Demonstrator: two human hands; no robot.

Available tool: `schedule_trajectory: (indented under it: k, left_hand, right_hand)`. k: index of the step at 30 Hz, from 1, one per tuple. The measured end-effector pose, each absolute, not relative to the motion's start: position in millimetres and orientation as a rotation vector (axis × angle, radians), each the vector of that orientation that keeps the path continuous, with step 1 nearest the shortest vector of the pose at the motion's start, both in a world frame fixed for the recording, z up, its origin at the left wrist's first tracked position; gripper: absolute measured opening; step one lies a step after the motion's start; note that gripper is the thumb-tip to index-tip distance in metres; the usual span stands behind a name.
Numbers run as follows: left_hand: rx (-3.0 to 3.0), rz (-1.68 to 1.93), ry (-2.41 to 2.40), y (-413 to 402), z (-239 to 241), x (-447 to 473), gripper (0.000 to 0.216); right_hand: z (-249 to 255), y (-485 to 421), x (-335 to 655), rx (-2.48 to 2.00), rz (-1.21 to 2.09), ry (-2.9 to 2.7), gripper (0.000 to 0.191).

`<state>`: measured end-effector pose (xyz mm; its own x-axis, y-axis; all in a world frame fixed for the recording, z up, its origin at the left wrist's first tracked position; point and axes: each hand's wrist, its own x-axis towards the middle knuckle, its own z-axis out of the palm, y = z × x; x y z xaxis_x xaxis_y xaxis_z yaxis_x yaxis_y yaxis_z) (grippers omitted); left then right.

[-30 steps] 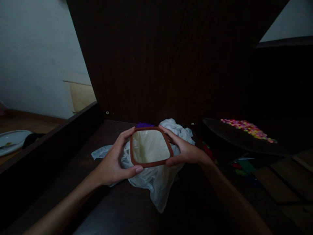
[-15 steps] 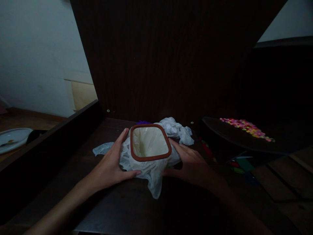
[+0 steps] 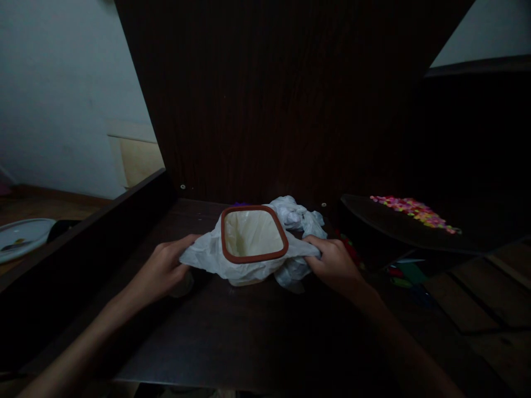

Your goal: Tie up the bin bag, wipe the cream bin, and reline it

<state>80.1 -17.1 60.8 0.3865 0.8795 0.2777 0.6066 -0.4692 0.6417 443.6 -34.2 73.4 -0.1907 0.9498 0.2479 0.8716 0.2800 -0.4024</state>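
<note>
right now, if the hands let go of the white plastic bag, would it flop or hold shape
Probably flop: the white plastic bag looks crumpled, taut only where the left hand and right hand pull it. Likely light, being thin film. The brown rim may pin it.

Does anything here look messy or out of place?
The white plastic bag lining the brown-rimmed container bunches unevenly over its sides, gripped by the left hand and right hand. Another crumpled bag lies behind it.
</note>
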Motion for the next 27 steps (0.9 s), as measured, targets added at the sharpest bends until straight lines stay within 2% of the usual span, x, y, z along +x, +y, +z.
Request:
schedule_trajectory:
  k: [7,12,16,21,24,27]
  left_hand:
    - [2.255,0.967,1.454,-14,64,67,0.031]
    - [2.462,0.935,1.655,-16,60,61,0.027]
    - [2.496,0.885,1.723,-19,58,52,0.036]
    - [2.258,0.95,1.602,-27,62,48,0.049]
    - [1.934,0.938,1.547,-32,65,53,0.059]
    - [1.759,1.016,1.451,-32,62,58,0.052]
  right_hand:
    - [66,-37,452,-1.599,0.265,-2.217,0.018]
    - [54,-43,444,-1.799,0.135,-2.239,0.045]
    - [46,-49,436,-1.923,0.067,-2.176,0.037]
    - [50,-60,435,-1.81,0.425,-1.961,0.045]
    - [54,-67,433,-1.702,0.841,-1.675,0.051]
    - [51,-69,429,-1.497,1.298,-1.334,0.064]
